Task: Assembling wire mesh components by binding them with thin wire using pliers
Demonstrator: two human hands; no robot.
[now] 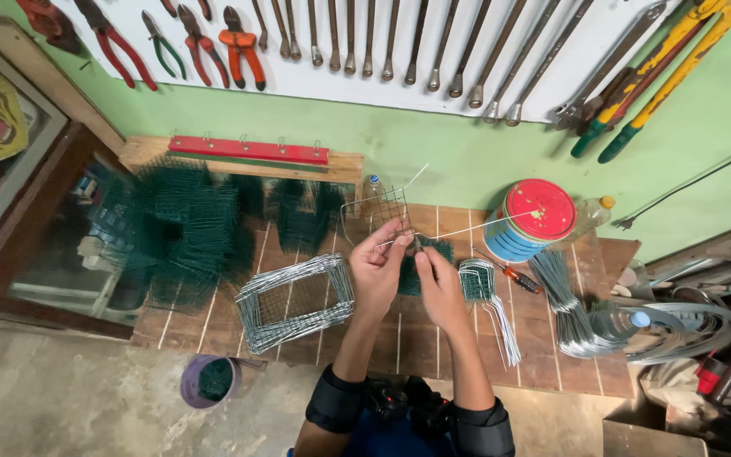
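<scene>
Left hand (377, 258) and right hand (430, 269) pinched on a small wire mesh panel (380, 210), held above the counter (416, 338). Left of the panel, a finished stack of wire frames (294, 300); right of it, loose bent wires (562, 296) not yet used.

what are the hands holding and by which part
Both hands grip a small square of wire mesh at its lower edge: left hand at the bottom corner, right hand pinching a thin wire there.
</scene>
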